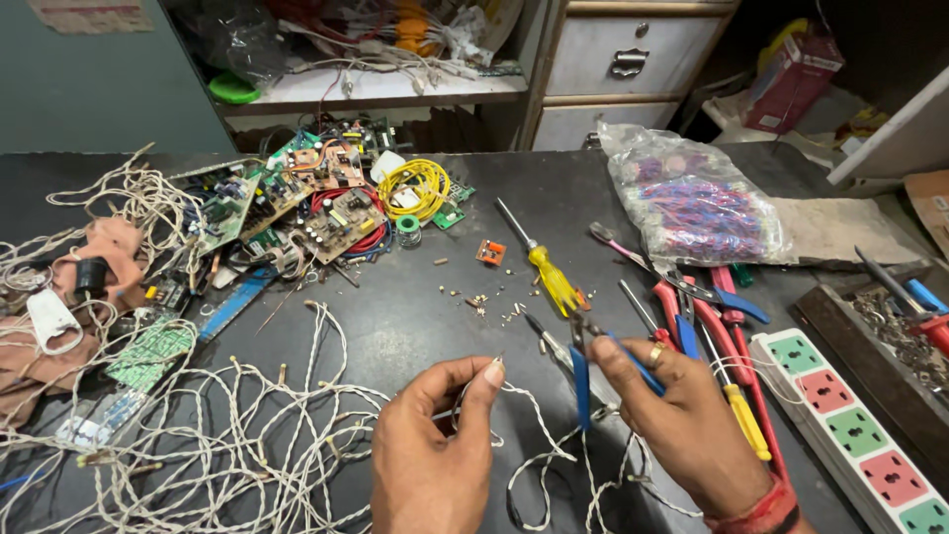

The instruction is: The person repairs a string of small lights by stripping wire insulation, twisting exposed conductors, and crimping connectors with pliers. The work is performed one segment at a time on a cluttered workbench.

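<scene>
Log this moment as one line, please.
left hand: pinches white twisted wire | right hand: holds blue-handled pliers | yellow screwdriver lies behind

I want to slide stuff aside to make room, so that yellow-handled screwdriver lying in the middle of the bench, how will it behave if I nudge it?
The yellow-handled screwdriver looks stiff, so it should move as one piece. Its rounded handle may roll on the dark bench. It would probably sweep along the small loose bits lying beside it.
</scene>
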